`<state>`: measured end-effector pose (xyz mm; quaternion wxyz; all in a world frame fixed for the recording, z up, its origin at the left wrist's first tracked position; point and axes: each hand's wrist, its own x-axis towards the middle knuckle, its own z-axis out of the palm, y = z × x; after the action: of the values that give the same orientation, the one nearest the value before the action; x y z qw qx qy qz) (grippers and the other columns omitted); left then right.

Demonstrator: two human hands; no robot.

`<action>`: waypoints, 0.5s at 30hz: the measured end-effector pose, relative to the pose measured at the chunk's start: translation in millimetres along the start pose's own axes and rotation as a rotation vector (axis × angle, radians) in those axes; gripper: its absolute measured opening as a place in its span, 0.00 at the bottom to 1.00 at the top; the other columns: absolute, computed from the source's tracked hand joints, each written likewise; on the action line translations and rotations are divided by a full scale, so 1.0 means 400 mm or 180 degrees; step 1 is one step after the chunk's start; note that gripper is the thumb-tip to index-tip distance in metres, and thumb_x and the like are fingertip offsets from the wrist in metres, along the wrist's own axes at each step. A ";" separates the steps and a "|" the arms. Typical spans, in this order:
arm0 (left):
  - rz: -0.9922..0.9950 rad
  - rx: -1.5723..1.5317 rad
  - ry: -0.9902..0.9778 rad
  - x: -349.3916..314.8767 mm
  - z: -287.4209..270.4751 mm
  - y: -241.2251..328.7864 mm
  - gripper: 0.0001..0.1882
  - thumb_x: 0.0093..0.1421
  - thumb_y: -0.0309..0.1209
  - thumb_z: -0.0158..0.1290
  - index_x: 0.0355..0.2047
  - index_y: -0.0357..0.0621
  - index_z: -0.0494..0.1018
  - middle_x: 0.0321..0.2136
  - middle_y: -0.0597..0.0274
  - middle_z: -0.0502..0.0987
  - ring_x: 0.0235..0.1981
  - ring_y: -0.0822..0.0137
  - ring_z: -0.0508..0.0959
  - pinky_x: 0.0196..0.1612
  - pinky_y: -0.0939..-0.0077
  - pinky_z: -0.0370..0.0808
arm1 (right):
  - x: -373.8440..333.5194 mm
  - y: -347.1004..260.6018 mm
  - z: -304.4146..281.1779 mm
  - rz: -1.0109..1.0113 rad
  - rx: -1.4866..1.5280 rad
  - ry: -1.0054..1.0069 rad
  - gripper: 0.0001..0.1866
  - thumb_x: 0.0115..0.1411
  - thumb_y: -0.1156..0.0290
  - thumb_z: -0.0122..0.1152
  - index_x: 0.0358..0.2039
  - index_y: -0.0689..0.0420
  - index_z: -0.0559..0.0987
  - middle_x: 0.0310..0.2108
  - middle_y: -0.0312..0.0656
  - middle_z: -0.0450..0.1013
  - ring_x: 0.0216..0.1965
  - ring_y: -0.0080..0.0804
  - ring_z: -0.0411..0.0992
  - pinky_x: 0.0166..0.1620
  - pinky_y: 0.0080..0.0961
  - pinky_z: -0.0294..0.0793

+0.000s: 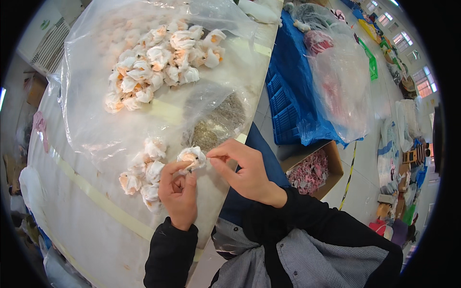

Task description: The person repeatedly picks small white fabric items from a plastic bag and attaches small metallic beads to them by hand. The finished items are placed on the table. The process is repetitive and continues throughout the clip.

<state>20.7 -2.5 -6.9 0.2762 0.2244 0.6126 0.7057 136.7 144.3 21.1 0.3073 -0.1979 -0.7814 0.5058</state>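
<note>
My left hand (180, 199) pinches a white artificial flower (193, 156) with a peach-orange centre near its base, between thumb and forefinger. Close by its right edge, my right hand (249, 173) has thumb and forefinger pressed together. Whatever those fingertips hold is too small to make out. Several similar flowers (154, 171) lie loose on the table just left of my left hand. Farther off, a large heap of the same flowers (158, 56) rests on and partly under a clear plastic sheet or bag (91, 108). Beyond my hands lies a clear bag of small grey-brown bits (216, 122).
The pale table (86, 192) carries yellowish tape strips. On the floor to the right stand a blue crate (283, 110) with blue and clear plastic over it, and a cardboard box (336, 165) of pink scraps (309, 173). Piled goods line the right side of the room.
</note>
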 end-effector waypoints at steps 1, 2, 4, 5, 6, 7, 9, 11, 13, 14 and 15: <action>-0.0125 -0.0181 0.0019 -0.002 0.002 0.004 0.14 0.64 0.17 0.58 0.50 0.36 0.74 0.42 0.68 0.76 0.24 0.87 0.65 0.26 0.88 0.60 | -0.006 0.002 0.008 0.0041 0.0028 -0.0010 0.08 0.63 0.79 0.67 0.43 0.61 0.84 0.36 0.41 0.79 0.34 0.27 0.78 0.37 0.22 0.76; -0.0143 -0.0246 -0.0064 -0.004 0.006 0.002 0.14 0.64 0.17 0.58 0.50 0.36 0.73 0.43 0.68 0.76 0.24 0.87 0.65 0.26 0.89 0.60 | -0.011 0.007 0.016 0.0069 0.0052 -0.0041 0.08 0.63 0.79 0.68 0.43 0.61 0.84 0.35 0.41 0.78 0.34 0.28 0.78 0.37 0.23 0.76; -0.0175 -0.0378 -0.0215 -0.007 0.010 0.000 0.14 0.65 0.16 0.57 0.50 0.37 0.71 0.46 0.67 0.76 0.23 0.87 0.65 0.25 0.89 0.60 | -0.019 0.013 0.024 0.0040 -0.0011 -0.0086 0.09 0.61 0.80 0.69 0.42 0.60 0.83 0.35 0.41 0.78 0.33 0.29 0.79 0.37 0.24 0.77; -0.0122 -0.0276 -0.0298 -0.007 0.011 0.003 0.14 0.65 0.16 0.57 0.49 0.37 0.71 0.46 0.66 0.76 0.23 0.88 0.65 0.25 0.89 0.60 | -0.022 0.016 0.023 -0.0012 -0.0105 -0.0096 0.09 0.61 0.80 0.69 0.42 0.60 0.83 0.34 0.41 0.77 0.33 0.30 0.79 0.37 0.24 0.77; -0.0071 -0.0175 -0.0381 -0.005 0.012 0.010 0.13 0.65 0.16 0.56 0.48 0.37 0.70 0.47 0.66 0.76 0.23 0.88 0.65 0.25 0.89 0.60 | -0.025 0.019 0.024 -0.0065 -0.0198 -0.0109 0.10 0.60 0.80 0.70 0.42 0.60 0.83 0.34 0.41 0.77 0.33 0.30 0.79 0.37 0.25 0.77; -0.0019 -0.0073 -0.0464 -0.004 0.014 0.015 0.13 0.65 0.15 0.56 0.48 0.37 0.70 0.47 0.66 0.75 0.22 0.88 0.66 0.24 0.89 0.60 | -0.027 0.023 0.027 -0.0057 -0.0192 -0.0117 0.10 0.60 0.80 0.70 0.42 0.60 0.83 0.34 0.41 0.77 0.33 0.31 0.79 0.37 0.25 0.77; -0.0140 -0.0047 -0.0270 -0.006 0.021 0.014 0.12 0.66 0.17 0.57 0.46 0.38 0.68 0.45 0.65 0.75 0.21 0.88 0.65 0.23 0.89 0.59 | -0.032 0.029 0.033 -0.0024 -0.0165 -0.0128 0.11 0.59 0.79 0.71 0.42 0.60 0.82 0.34 0.42 0.77 0.33 0.31 0.79 0.37 0.25 0.77; -0.0212 -0.0232 -0.0064 -0.006 0.027 -0.001 0.11 0.67 0.18 0.57 0.46 0.38 0.68 0.44 0.64 0.75 0.20 0.87 0.65 0.23 0.89 0.58 | -0.029 0.029 0.039 -0.0061 -0.0255 -0.0123 0.11 0.59 0.78 0.72 0.42 0.59 0.82 0.34 0.42 0.77 0.33 0.31 0.79 0.37 0.25 0.77; -0.0366 -0.0437 0.0000 -0.003 0.021 -0.004 0.13 0.69 0.19 0.55 0.50 0.39 0.65 0.43 0.63 0.75 0.21 0.87 0.66 0.23 0.89 0.59 | -0.034 0.032 0.042 -0.0080 -0.0266 -0.0136 0.11 0.59 0.78 0.72 0.42 0.59 0.81 0.34 0.41 0.77 0.33 0.31 0.79 0.37 0.25 0.77; -0.0455 -0.0576 -0.0022 0.001 0.017 0.006 0.14 0.69 0.19 0.55 0.51 0.39 0.65 0.43 0.62 0.75 0.21 0.87 0.67 0.23 0.89 0.59 | -0.038 0.038 0.043 -0.0082 -0.0231 -0.0146 0.11 0.59 0.77 0.73 0.42 0.59 0.81 0.34 0.41 0.77 0.33 0.32 0.79 0.37 0.25 0.77; -0.0544 -0.0715 -0.0043 0.004 0.014 0.014 0.14 0.69 0.19 0.55 0.52 0.39 0.64 0.43 0.62 0.75 0.22 0.87 0.67 0.23 0.89 0.59 | -0.041 0.041 0.043 -0.0085 -0.0195 -0.0156 0.11 0.59 0.77 0.73 0.42 0.59 0.81 0.34 0.41 0.77 0.33 0.32 0.79 0.36 0.25 0.77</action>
<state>22.8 2.1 -0.6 0.3628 0.1438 0.5448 0.7422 137.1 129.5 -3.7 0.2886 -0.1843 -0.8064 0.4822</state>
